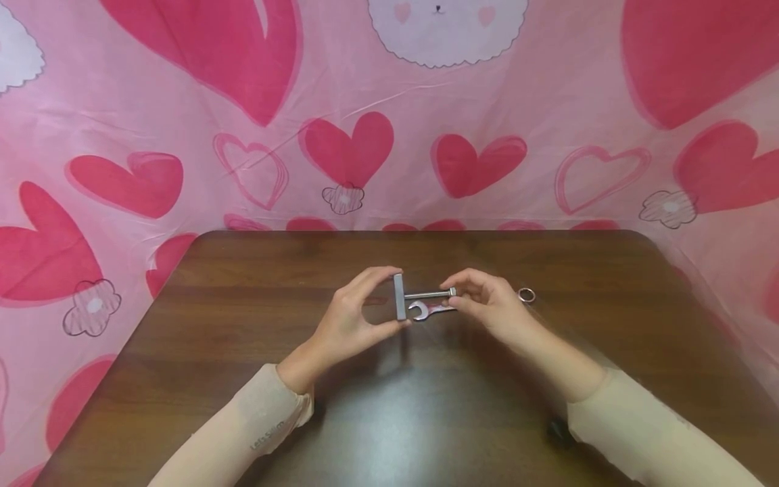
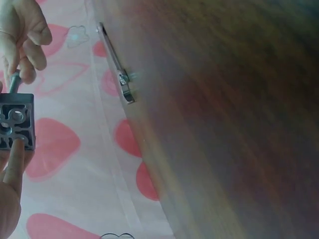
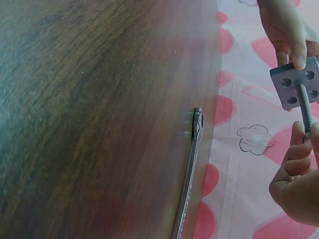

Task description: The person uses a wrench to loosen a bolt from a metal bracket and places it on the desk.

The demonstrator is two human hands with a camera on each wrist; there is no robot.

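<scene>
My left hand (image 1: 347, 314) grips a grey square plate (image 1: 399, 297) by its edges, thumb below and fingers above. From the face of the plate a threaded bolt (image 1: 426, 295) sticks out toward the right. My right hand (image 1: 496, 304) pinches the bolt's head end between thumb and fingers. Several round holes surround the bolt on the plate (image 3: 285, 93) in the right wrist view. The plate's other side (image 2: 19, 115) has a ribbed, hollowed pattern, with a left fingertip pressed against it. Both parts are held up above the table.
A silver combination wrench (image 1: 420, 312) lies on the brown wooden table (image 1: 274, 270) behind the bolt and right hand; its ring end (image 1: 527, 295) shows to the right. A pink cloth (image 1: 414, 196) printed with hearts hangs behind the table. A dark shape (image 1: 558, 431) shows beside the right sleeve.
</scene>
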